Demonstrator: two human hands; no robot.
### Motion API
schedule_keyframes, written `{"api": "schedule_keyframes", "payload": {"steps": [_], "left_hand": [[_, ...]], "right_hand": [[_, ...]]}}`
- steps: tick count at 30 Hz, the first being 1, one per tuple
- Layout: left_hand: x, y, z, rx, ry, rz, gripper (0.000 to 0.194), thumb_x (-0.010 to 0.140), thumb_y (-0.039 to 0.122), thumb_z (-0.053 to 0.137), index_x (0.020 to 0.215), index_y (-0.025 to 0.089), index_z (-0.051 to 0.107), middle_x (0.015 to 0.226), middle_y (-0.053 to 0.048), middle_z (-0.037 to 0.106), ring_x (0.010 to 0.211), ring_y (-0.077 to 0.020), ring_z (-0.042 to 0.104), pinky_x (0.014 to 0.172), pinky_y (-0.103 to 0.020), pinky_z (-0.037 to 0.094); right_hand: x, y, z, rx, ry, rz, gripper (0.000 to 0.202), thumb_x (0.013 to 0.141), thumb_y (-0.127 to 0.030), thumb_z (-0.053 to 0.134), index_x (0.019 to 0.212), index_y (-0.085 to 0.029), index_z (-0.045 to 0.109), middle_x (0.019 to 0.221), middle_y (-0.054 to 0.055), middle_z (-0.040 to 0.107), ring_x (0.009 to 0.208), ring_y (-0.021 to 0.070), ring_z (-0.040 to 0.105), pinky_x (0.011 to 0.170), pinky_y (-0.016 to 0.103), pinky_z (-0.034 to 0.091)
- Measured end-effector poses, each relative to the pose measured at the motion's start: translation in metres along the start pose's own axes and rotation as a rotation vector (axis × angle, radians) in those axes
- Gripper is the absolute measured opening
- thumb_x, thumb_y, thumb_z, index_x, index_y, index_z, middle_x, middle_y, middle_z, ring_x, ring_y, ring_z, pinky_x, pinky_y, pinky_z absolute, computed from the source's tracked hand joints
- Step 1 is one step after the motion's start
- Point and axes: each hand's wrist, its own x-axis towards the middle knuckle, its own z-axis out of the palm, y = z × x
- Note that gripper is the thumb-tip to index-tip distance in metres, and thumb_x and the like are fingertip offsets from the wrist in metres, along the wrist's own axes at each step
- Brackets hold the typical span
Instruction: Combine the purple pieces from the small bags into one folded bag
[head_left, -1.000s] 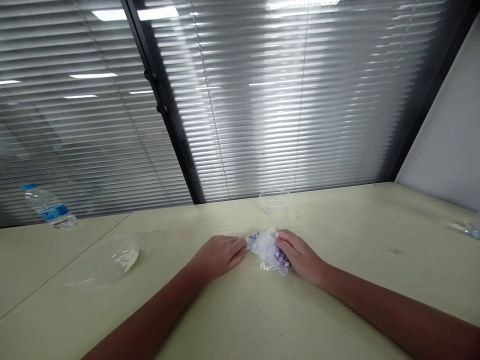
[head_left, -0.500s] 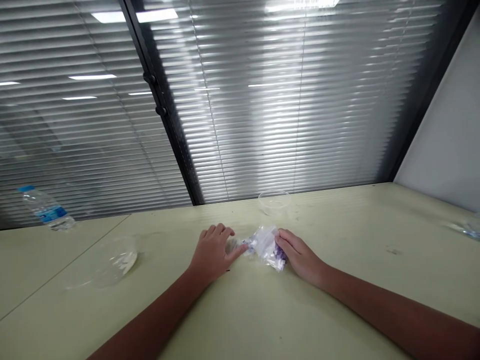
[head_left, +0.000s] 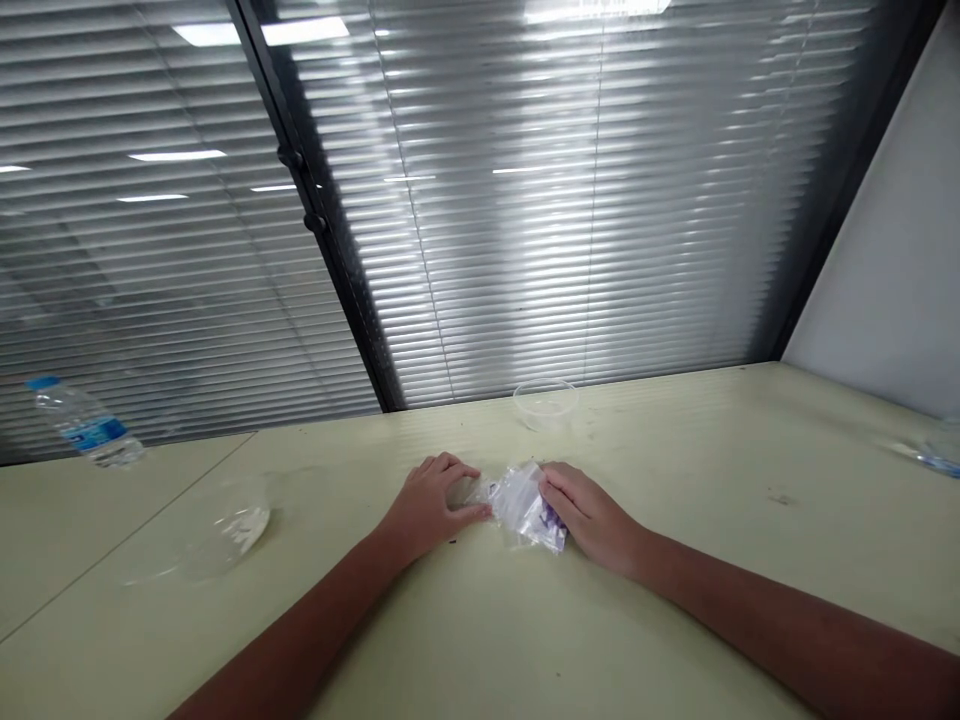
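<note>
My right hand (head_left: 592, 510) pinches a clear plastic bag (head_left: 521, 500) by its right side. Purple pieces (head_left: 553, 520) show through the plastic beside my fingers. My left hand (head_left: 431, 505) curves its thumb and fingers around a small clear plastic object (head_left: 469, 491), whose shape I cannot make out. The bag's left end meets this object between the fingertips of my left hand. A tiny dark piece (head_left: 452, 541) lies on the table below my left wrist.
Behind the bag stands a round clear plastic tub (head_left: 546, 405). A clear lid or dish (head_left: 240, 530) lies on the pale table (head_left: 480, 630) at left. A blue-capped water bottle (head_left: 90, 425) is at far left, another clear item (head_left: 937, 455) at far right. Blinds (head_left: 525, 250) rise behind.
My right hand and the bag have shifted slightly left and down, and the bag lies flatter. The fingers of my left hand have closed further around the clear object.
</note>
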Motion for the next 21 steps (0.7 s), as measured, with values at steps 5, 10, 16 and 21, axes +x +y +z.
{"api": "schedule_keyframes", "payload": {"steps": [5,10,16,21], "left_hand": [[0.003,-0.003,-0.004,-0.055,0.004,0.019,0.036,0.085,0.058,0.074,0.109,0.031,0.076,0.113,-0.004,0.067,0.108,-0.0254,0.061,0.098,-0.040,0.049],[0.002,0.003,-0.003,-0.048,0.033,-0.024,0.025,0.090,0.050,0.069,0.107,0.033,0.077,0.110,-0.003,0.069,0.106,-0.0246,0.062,0.094,-0.041,0.051],[-0.004,0.021,0.000,0.034,0.068,-0.086,0.035,0.087,0.057,0.069,0.104,0.027,0.074,0.108,-0.005,0.068,0.104,-0.0280,0.061,0.092,-0.045,0.049],[-0.001,0.011,0.003,-0.120,0.005,-0.090,0.032,0.081,0.046,0.075,0.103,0.023,0.069,0.111,-0.005,0.066,0.109,-0.0283,0.058,0.099,-0.044,0.044]], "right_hand": [[0.001,-0.004,0.000,-0.054,-0.045,-0.025,0.043,0.109,-0.039,0.036,0.073,-0.018,0.047,0.079,0.003,0.057,0.074,0.0168,0.051,0.069,0.031,0.037],[0.000,-0.002,0.001,-0.108,-0.035,-0.043,0.040,0.107,-0.036,0.043,0.071,-0.018,0.045,0.075,0.002,0.056,0.076,0.0173,0.051,0.077,0.033,0.037],[-0.005,-0.010,-0.002,-0.074,-0.123,-0.136,0.033,0.107,-0.031,0.045,0.077,-0.019,0.051,0.082,0.002,0.060,0.084,0.0176,0.055,0.086,0.033,0.039],[-0.005,-0.012,-0.002,-0.096,-0.061,-0.182,0.034,0.109,-0.031,0.039,0.078,-0.019,0.046,0.082,0.002,0.057,0.084,0.0176,0.053,0.089,0.036,0.038]]}}
